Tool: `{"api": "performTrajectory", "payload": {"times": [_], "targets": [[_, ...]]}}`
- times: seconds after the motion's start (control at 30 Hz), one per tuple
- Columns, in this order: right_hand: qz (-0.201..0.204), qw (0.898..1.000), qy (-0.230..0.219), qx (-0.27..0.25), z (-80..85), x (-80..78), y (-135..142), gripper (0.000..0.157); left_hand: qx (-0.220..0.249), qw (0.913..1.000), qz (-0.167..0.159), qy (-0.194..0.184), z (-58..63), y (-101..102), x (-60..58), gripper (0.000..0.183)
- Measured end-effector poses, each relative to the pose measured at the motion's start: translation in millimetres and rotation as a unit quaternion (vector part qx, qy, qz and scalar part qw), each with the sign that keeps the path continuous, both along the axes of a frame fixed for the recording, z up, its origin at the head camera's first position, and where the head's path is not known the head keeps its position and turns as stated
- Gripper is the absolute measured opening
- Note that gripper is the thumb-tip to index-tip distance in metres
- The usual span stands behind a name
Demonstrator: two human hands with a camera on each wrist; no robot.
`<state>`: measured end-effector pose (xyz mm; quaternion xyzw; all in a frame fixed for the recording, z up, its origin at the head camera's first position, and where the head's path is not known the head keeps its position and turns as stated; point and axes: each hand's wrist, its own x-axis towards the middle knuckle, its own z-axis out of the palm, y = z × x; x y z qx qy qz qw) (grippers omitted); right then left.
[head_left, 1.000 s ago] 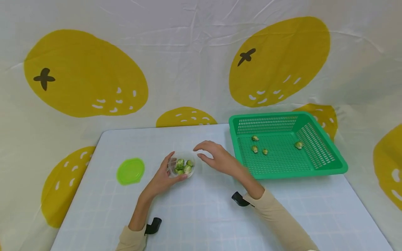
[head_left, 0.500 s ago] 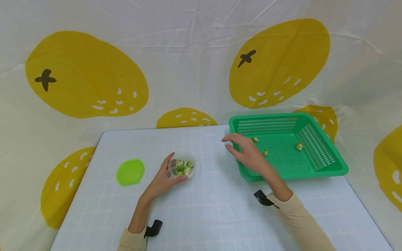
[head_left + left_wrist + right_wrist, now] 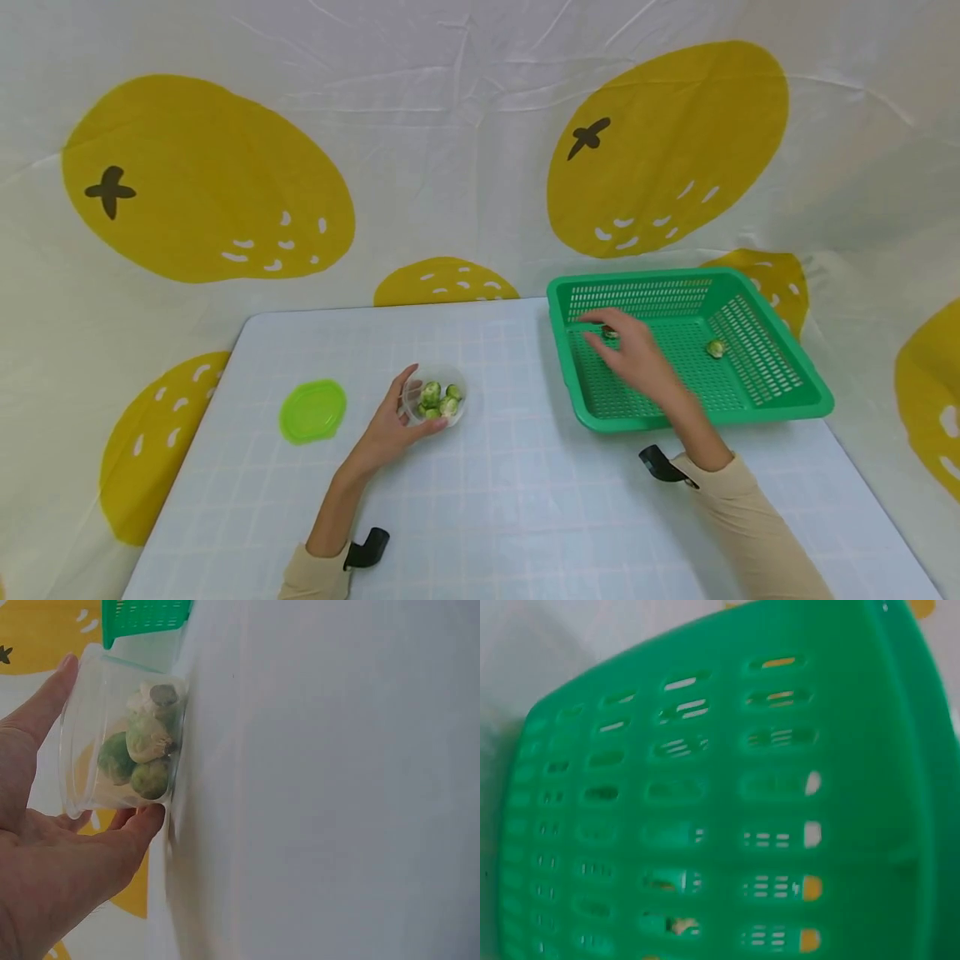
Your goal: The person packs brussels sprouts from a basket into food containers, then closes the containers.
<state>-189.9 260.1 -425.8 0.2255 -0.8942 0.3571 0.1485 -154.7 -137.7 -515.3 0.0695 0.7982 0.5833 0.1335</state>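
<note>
My left hand (image 3: 386, 435) grips a small clear plastic tub (image 3: 412, 385), thumb on the near side and fingers on the far side. Several Brussels sprouts (image 3: 142, 742) lie at the bottom of the tub, which stands upright on the table in the left wrist view. My right hand (image 3: 636, 358) reaches over the green basket (image 3: 697, 417), thumb and fingers apart. Between its fingertips a Brussels sprout (image 3: 611, 332) shows, lying in the basket. Another sprout (image 3: 716, 347) lies farther right. The hand covers part of the basket floor. Only the basket wall (image 3: 870, 825) fills most of the right wrist view.
A bright green lid (image 3: 312, 412) lies flat on the table (image 3: 480, 517), left of the tub. Behind the table hangs a white cloth (image 3: 420, 167) with large yellow fruit prints. The basket's raised walls stand around the sprouts.
My right hand has moved from beside the tub, rightward and over the basket rim, to above the sprouts. The left hand and tub have stayed in place.
</note>
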Motion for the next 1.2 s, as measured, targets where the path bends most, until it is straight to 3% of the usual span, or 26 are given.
{"api": "performTrajectory", "payload": {"times": [0.5, 0.77, 1.03, 1.2], "targets": [[-0.011, 0.989, -0.128, 0.069, -11.8, -2.9, 22.7, 0.028, 0.007, 0.9996, 0.003, -0.025, 2.2, 0.8, 1.7, 0.106], [-0.009, 0.984, -0.151, 0.094, -15.6, -6.0, 24.0, 0.029, 0.013, 0.9996, 0.003, -0.024, 4.0, 0.2, 2.6, 0.108], [0.024, 0.979, -0.145, 0.143, -20.3, -10.0, 26.6, 0.025, 0.014, 0.9998, -0.001, -0.017, 2.9, -1.3, 1.4, 0.106], [0.032, 0.972, -0.172, 0.156, -22.7, -9.9, 26.5, 0.026, 0.016, 0.9997, -0.004, -0.017, 2.7, -1.5, 1.1, 0.106]]}}
